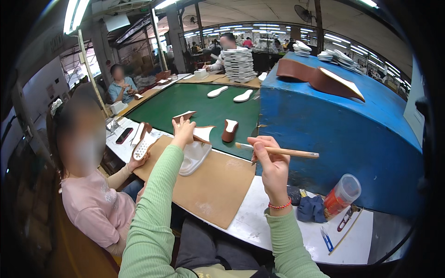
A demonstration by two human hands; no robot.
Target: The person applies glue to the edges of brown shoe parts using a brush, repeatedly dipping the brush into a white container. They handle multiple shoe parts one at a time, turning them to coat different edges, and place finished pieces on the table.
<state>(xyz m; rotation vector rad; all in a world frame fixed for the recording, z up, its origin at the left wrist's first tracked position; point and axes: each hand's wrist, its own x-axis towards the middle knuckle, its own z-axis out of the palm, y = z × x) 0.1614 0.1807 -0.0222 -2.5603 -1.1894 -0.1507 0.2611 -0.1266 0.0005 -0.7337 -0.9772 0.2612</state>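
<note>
My left hand (pixel 184 133) reaches out over the green belt, its fingers spread at the near edge of a brown wedge shoe sole (pixel 185 115) with a white top. I cannot make out any grip on it. Right beside this hand is another wedge sole (pixel 204 133), partly hidden, and below it a translucent plastic container (pixel 194 157). In my right hand (pixel 271 162) is a brush (pixel 292 152) with a pale wooden handle, held level between thumb and fingers, bristles toward the left. A brown sole (pixel 230 130) stands on the belt between my hands.
A brown board (pixel 213 185) covers the white table before me. To the right, a blue box-shaped housing (pixel 338 129) bears two wedge soles. Near it are a clear jar (pixel 343 197), a dark cloth (pixel 311 209) and blue snips (pixel 327 238). A co-worker at left holds a sole (pixel 144 146).
</note>
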